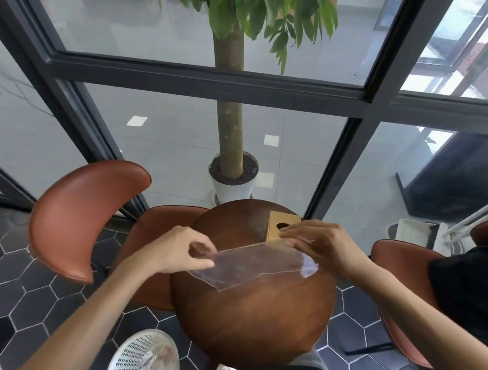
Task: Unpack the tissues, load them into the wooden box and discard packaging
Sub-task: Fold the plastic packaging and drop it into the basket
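Observation:
An empty clear plastic wrapper is stretched flat above the round wooden table. My left hand pinches its left end and my right hand pinches its right end. The wooden tissue box, light tan with a dark oval slot on top, stands on the far right part of the table, partly hidden behind my right hand. No loose tissues are visible.
A white mesh wastebasket with clear plastic inside stands on the floor at the lower left. Brown chairs flank the table on the left and right. A potted tree stands beyond the table by the glass wall.

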